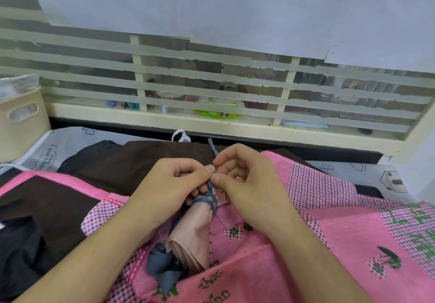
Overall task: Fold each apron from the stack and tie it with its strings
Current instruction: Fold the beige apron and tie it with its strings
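- Nearest, at the bottom edge: two bare forearms coming in from the left and right corners, meeting in the middle.
- Under the arms: a pink apron (270,267) spread out flat, with checked patches, green stitched letters and small strawberry and tree pictures.
- On top of the pink apron: a peach apron (195,232) rolled up into a thick bundle, pointing away from the body.
- At the near end of the bundle: a loose bunch of grey-blue cloth (162,265) sticking out.
- Wrapped round the far end of the bundle: a grey-blue string (207,200), crossed over itself.
- Left hand (174,180): fingers curled, thumb and first finger pinching the string just above the bundle; lower fingers tucked against the roll.
- Right hand (244,185): fingers curled too, thumb and first finger pinching the same string, touching the left fingertips.
- Above the pinch: the loose end of the string poking up past the fingers.
- To the left: dark brown cloth (47,203) and black cloth (21,251) lying over and beside the pink one, likely more aprons, though hard to be sure.
- Further back: another brown piece (146,159) spread behind the hands.
- Beneath it all: a white table cover (61,144) with drawn pictures and words.
- Far left: a cream basket (21,123) with a handle hole.
- Farthest: a window with cream bars (211,86), blurry small things behind the glass, and big white paper sheets (235,8) hanging above.
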